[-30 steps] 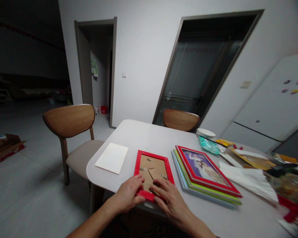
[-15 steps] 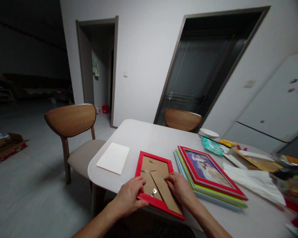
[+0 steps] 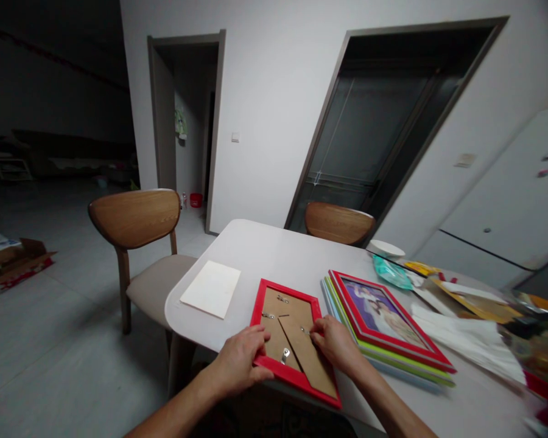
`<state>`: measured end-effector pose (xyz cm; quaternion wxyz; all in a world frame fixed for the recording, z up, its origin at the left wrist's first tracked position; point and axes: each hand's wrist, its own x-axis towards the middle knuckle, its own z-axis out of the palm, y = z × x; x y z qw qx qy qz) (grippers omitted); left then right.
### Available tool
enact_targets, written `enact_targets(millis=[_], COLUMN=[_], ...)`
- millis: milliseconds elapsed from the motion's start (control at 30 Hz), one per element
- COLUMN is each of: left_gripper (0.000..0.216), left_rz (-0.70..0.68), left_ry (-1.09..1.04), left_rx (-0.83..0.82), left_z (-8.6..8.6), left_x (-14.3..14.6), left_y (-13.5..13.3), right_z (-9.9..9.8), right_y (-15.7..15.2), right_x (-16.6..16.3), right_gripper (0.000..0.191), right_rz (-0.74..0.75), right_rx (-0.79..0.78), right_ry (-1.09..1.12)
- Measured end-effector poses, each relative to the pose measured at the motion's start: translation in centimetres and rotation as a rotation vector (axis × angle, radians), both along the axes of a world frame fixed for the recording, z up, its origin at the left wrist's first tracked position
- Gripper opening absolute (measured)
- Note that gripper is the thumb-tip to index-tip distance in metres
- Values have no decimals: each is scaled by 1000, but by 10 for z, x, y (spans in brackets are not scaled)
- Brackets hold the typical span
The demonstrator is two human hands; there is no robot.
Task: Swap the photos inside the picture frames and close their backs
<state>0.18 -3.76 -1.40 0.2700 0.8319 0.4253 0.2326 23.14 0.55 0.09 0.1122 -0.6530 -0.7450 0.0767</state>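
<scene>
A red picture frame (image 3: pixel 287 340) lies face down at the table's near edge, its brown backing board (image 3: pixel 296 304) and fold-out stand showing. Several small metal clips sit around the backing. My left hand (image 3: pixel 242 359) grips the frame's lower left border, thumb along the near edge and fingers over the side. At the right border, my right hand (image 3: pixel 335 342) is closed, fingertips pressed together beside the right metal clip (image 3: pixel 305 330). Whether they still touch that clip is hard to see. Just right of this hand stands a stack of picture frames, a red one with a photo (image 3: pixel 383 313) on top.
A white rectangular panel (image 3: pixel 212 289) lies at the table's left. Farther right are a white bowl (image 3: pixel 386 249), a teal packet (image 3: pixel 391 272), white paper (image 3: pixel 468 340) and other clutter. Wooden chairs (image 3: pixel 137 219) stand at the left and far sides of the table.
My right fingertips have shifted slightly right, from over the right clip to the frame's border beside it. My left hand keeps its grip. The whole view has turned a little left.
</scene>
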Motion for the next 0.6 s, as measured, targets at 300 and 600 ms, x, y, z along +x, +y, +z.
enact_targets(millis=[300, 600], left_gripper=[30, 31], left_rz=[12, 5], left_ry=[-35, -49], left_rx=[32, 50], left_z=[-7, -8], left_x=[1, 2], left_y=[-2, -2], right_z=[0, -18], right_y=[6, 31], right_x=[-29, -78], right_gripper=[26, 21], right_rz=[99, 124], right_rx=[91, 48], right_ry=[102, 170])
